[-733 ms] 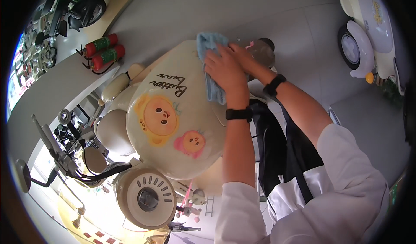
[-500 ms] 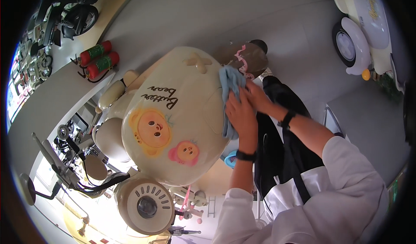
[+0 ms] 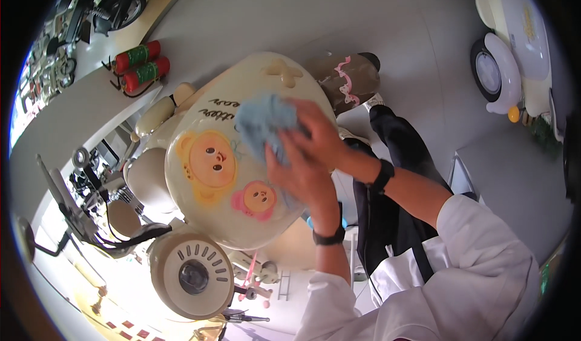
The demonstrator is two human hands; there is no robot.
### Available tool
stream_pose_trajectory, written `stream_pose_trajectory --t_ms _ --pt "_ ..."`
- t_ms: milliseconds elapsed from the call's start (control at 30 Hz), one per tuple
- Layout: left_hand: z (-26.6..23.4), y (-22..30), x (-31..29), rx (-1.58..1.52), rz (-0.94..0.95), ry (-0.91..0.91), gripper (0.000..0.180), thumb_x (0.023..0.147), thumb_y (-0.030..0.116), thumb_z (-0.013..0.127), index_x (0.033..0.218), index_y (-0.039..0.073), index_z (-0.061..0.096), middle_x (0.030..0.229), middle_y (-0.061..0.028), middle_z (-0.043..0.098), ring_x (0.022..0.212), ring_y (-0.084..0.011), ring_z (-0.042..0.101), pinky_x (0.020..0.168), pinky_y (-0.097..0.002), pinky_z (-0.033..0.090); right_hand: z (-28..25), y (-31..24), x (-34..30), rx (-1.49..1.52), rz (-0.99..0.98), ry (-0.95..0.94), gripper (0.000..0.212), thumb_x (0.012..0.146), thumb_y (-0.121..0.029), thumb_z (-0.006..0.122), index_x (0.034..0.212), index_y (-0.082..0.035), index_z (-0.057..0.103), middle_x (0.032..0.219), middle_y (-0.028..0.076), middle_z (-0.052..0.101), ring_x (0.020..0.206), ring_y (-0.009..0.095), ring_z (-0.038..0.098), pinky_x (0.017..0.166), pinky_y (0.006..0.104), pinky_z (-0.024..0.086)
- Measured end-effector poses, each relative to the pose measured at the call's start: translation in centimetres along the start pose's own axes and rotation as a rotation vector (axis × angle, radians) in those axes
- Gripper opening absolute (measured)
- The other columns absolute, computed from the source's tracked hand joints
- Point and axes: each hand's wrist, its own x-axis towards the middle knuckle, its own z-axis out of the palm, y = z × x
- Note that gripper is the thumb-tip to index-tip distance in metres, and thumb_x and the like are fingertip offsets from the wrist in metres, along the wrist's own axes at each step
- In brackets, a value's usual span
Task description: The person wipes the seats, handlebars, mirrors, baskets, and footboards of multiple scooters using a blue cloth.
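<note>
A light blue cloth (image 3: 263, 123) lies bunched against the glossy cream body shell (image 3: 248, 87) of a scooter, partly hiding the dark lettering there. My right hand (image 3: 321, 129) presses on the cloth from its right side, fingers blurred. Just below it, my left hand (image 3: 299, 180) has its fingers on the cloth's lower edge. A yellow bear decal (image 3: 210, 162) and a smaller pink-framed bear decal (image 3: 257, 200) show on the shell, left of and below my hands. Near the shell's top, a raised cream cross-shaped piece (image 3: 282, 73) stands out.
A round cream lamp (image 3: 193, 277) and handlebar parts are at lower left. The brown, pink-ribboned fender (image 3: 348, 81) juts out beyond the shell. Two red fire extinguishers (image 3: 142, 65) stand at upper left. Another pale scooter (image 3: 526, 44) is at right.
Both hands have moved left across the shell with the cloth, from its right edge to its middle. The cloth has gone from hanging long to being bunched up.
</note>
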Motion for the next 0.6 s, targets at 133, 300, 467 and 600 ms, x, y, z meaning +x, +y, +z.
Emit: stream_pose_trajectory --t_ms 133,300,467,600 --pt "2.9 1.7 0.8 -0.097 0.03 -0.034 0.047 0.085 0.009 0.063 0.131 0.009 0.059 0.126 -0.0227 0.054 0.11 -0.0397 0.054 0.092 -0.0454 0.043 -2.1 3.9 -0.5 0.023 0.297 0.102 0.037 0.085 -0.016 0.062 0.119 -0.002 0.058 0.116 0.02 0.059 0.11 0.039 0.055 0.095 0.0409 0.044" --pt "2.3 0.6 -5.9 -0.186 0.026 -0.168 0.047 0.082 0.002 0.061 0.128 0.012 0.062 0.13 -0.019 0.054 0.111 -0.0378 0.054 0.095 -0.0456 0.043 -3.3 3.0 -6.5 -0.106 0.329 0.066 0.031 0.085 -0.015 0.064 0.112 -0.001 0.059 0.11 0.019 0.06 0.102 0.038 0.059 0.087 0.0395 0.048" --pt "-2.9 -4.1 -13.4 -0.237 -0.063 -0.153 0.054 0.078 -0.004 0.061 0.13 0.011 0.06 0.133 -0.0204 0.051 0.114 -0.0407 0.052 0.097 -0.0473 0.042 -1.1 -2.9 -11.9 -0.289 0.11 -0.141 0.047 0.08 -0.019 0.072 0.121 -0.002 0.056 0.115 0.019 0.058 0.109 0.039 0.057 0.091 0.0415 0.048" --pt "-7.7 -6.2 -12.6 -0.201 -0.192 -0.027 0.053 0.08 -0.005 0.059 0.131 0.01 0.06 0.136 -0.0231 0.047 0.116 -0.0429 0.05 0.098 -0.0498 0.041 2.2 -7.1 -9.8 -0.299 0.021 -0.28 0.056 0.077 -0.027 0.074 0.124 -0.004 0.055 0.117 0.018 0.058 0.111 0.039 0.056 0.09 0.0435 0.049"
